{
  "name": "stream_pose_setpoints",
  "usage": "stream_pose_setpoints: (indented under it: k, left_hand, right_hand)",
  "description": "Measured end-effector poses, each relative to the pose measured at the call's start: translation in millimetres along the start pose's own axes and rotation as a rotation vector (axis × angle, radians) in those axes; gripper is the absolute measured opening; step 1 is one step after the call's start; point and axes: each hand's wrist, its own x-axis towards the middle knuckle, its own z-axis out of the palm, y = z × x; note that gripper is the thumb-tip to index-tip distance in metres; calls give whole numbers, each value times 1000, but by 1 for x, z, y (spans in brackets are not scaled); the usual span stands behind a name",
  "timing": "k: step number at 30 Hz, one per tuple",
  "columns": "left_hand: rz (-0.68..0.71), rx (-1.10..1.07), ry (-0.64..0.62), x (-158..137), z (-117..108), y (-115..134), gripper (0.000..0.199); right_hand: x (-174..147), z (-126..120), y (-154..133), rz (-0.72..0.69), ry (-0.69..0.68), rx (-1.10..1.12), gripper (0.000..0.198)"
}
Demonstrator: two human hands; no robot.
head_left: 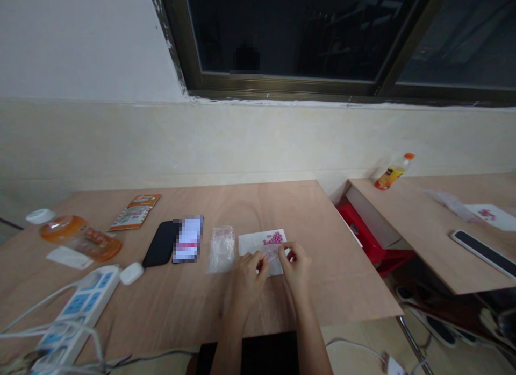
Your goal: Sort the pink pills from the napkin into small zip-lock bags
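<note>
My left hand [250,271] and my right hand [297,263] are close together over a white sheet of paper [250,241]. Between them they pinch a small clear plastic bag [272,252], one side in each hand. A cluster of small pink beads [276,238] lies on the paper just beyond the fingers. To the left of the paper rests a stack of clear plastic bags [222,250], flat on the wooden table [266,203]. Whether anything is inside the held bag is too small to tell.
Further left are a lit phone [188,239], a black phone-like object [160,245], a white earbud case [131,273], an orange packet [136,212], a drink bottle lying down [86,238] and a power strip [80,310] with cables. Another table [427,224] stands right, beyond a gap.
</note>
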Motion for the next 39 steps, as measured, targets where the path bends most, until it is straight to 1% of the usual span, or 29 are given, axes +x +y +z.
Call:
stream_pose_setpoints:
  k: [4, 8, 11, 13, 15, 16, 19, 21, 24, 27, 29, 32, 39]
  left_hand:
    - [-21, -46, 31, 0, -2, 1, 22]
    - [-88, -241, 87, 2, -4, 0, 24]
    - [-217, -428, 167, 4, 2, -8, 25]
    - [-333, -521, 229, 5, 9, -16, 33]
    - [-424, -602, 233, 7, 16, -23, 44]
    - [-446, -648, 204, 7, 20, -25, 49]
    - [-447, -792, 84, 8, 24, -28, 54]
    - [-439, -849, 50, 9, 22, -27, 53]
    - [-421, -865, 77, 10, 17, -26, 47]
    - [-399, -862, 106, 10, 15, -27, 43]
    - [-389, -857, 109, 11, 14, -28, 43]
    - [-386, -845, 98, 11, 13, -27, 42]
    - [-342, -746, 60, 8, 6, -23, 36]
  right_hand:
    - [-1, -1, 1, 4, -20, -4, 19]
    - [0, -1, 0, 71, -81, 86, 22]
    - [2, -2, -5, 136, -86, 168, 25]
    - [3, -4, -8, 180, -67, 224, 26]
    - [5, -6, -9, 221, -67, 305, 28]
    - [5, -6, -9, 244, -72, 352, 29]
    - [7, -6, -4, 316, -61, 467, 33]
    - [9, -5, 2, 362, -39, 499, 34]
    - [10, -3, 11, 399, 2, 520, 33]
    - [11, -2, 14, 400, 48, 548, 34]
    - [11, -3, 13, 402, 28, 556, 33]
    - [10, -5, 11, 396, -45, 506, 35]
    - [8, 0, 18, 306, -175, 367, 36]
